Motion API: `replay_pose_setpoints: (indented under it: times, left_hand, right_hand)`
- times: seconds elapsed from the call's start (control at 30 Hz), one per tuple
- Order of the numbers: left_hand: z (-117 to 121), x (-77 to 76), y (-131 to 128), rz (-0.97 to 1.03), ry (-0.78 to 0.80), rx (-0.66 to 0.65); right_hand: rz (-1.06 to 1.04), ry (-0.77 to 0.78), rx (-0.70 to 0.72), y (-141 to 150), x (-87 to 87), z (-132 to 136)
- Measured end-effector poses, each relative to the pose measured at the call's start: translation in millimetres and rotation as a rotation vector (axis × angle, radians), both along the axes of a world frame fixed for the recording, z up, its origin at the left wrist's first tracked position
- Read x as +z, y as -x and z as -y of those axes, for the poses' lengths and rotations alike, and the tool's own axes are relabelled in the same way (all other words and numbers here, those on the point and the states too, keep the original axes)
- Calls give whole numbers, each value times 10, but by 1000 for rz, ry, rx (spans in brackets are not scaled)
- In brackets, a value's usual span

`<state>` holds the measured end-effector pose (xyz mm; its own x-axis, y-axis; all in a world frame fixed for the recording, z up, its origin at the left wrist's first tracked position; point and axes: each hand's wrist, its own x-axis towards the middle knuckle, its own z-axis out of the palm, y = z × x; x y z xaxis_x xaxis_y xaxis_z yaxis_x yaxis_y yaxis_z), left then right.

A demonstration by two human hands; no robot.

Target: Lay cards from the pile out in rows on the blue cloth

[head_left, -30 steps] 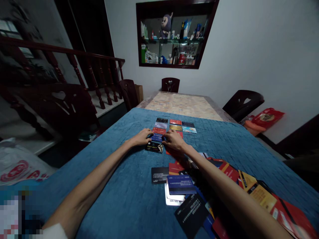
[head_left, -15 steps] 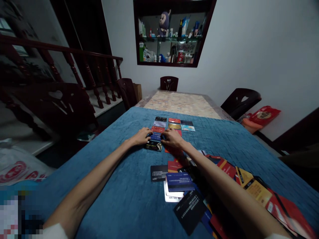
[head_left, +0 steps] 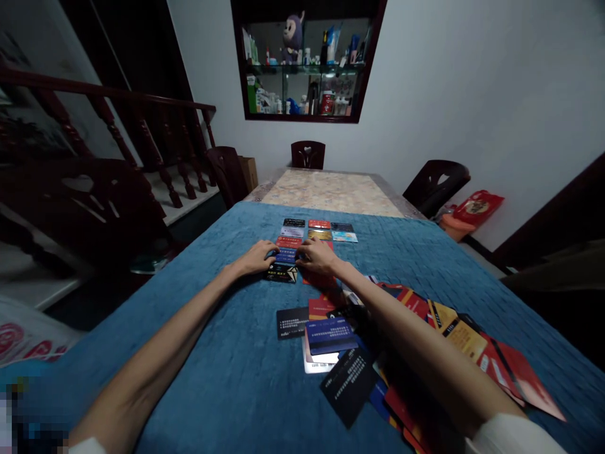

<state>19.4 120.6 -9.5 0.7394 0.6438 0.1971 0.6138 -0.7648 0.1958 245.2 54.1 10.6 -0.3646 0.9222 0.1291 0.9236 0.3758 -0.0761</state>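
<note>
A blue card [head_left: 285,255] lies on the blue cloth with my two hands at its ends. The curled fingers of my left hand [head_left: 258,256] press its left edge. My right hand [head_left: 317,255] pinches at its right edge and partly covers the red cards beneath it. Just beyond the blue card is a red card [head_left: 288,242], and on the near side lies a black card [head_left: 282,272] with a pale pattern. Farther up, a gold card [head_left: 320,234] and a light blue card [head_left: 345,237] belong to short rows.
Under and beside my right forearm spreads a loose pile of cards, including a dark blue card [head_left: 331,335] and a black card [head_left: 350,384]. The blue cloth [head_left: 212,366] covers the near part of the table. Dark wooden chairs [head_left: 308,155] stand around it.
The whole view has shifted a little, so the scene sits farther left. Both hands stay at the ends of the blue card, with hardly any movement against the table.
</note>
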Motion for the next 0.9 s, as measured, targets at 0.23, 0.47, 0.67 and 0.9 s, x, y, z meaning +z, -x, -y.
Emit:
replay_pose_setpoints:
  times: [0.23, 0.47, 0.67, 0.9]
  left_hand:
    - [10, 20, 1, 67, 6, -17]
    - [53, 61, -18, 156, -55, 10]
    - [201, 177, -130, 217, -148, -25]
    - [471, 302, -334, 303, -217, -167]
  right_hand:
    - [-39, -39, -4, -125, 156, 123]
    - [-91, -115, 5, -317, 248, 329]
    - [-149, -217, 27, -523, 250, 568]
    - [-225, -322, 26, -793, 235, 936]
